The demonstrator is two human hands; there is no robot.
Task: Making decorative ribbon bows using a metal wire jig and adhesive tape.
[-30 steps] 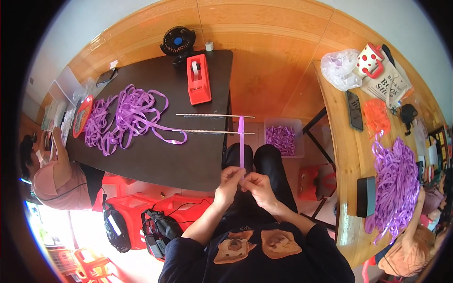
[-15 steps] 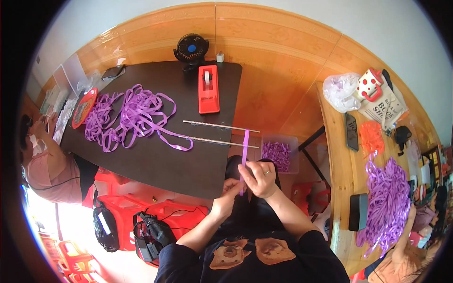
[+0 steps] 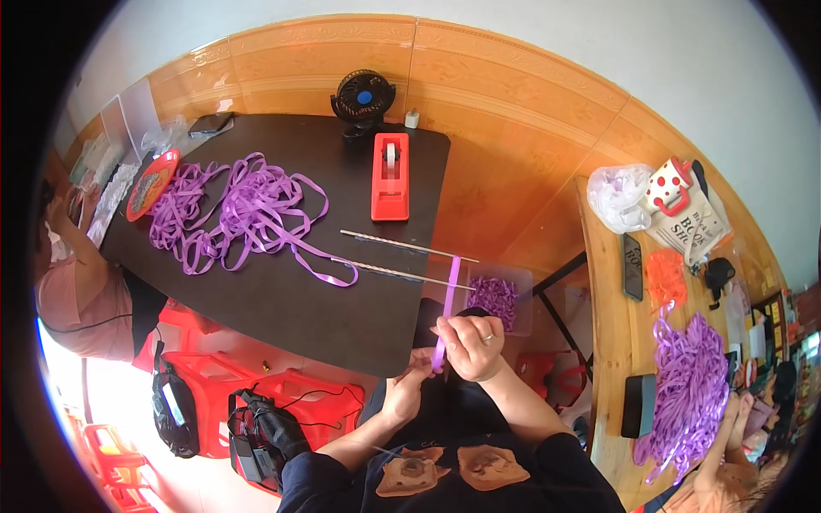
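right hand (image 3: 470,346), just below centre frame: fingers curled shut, pinching a short purple ribbon strip (image 3: 446,312) near its lower end. the strip stands nearly upright, its free top reaching up toward the dark table's edge. left hand (image 3: 404,389), lower and slightly left: fingertips closed toward the strip's bottom end, apparently gripping it, though the contact itself is partly hidden behind the right hand, so i cannot confirm it fully.

outward: both hands sit over my lap, just off the near edge of the dark table (image 3: 282,308). two thin sticks (image 3: 402,261) lie side by side on the table just above the strip's top. a clear box of purple pieces (image 3: 494,299) is just right of the strip. a red tape dispenser (image 3: 390,175) lies centre-top, a loose heap of purple ribbon (image 3: 235,209) upper left, a small black fan (image 3: 363,96) at the table's far edge.

right of frame: a wooden bench (image 3: 609,342) carrying a second purple ribbon pile (image 3: 684,389); another person's hands work at its lower end.

risk assessment: the strip is slim and held only at its lower end; in my judgement a slack pinch would let it slip to the floor. its free top, if swung, could nudge the sticks, which would roll.
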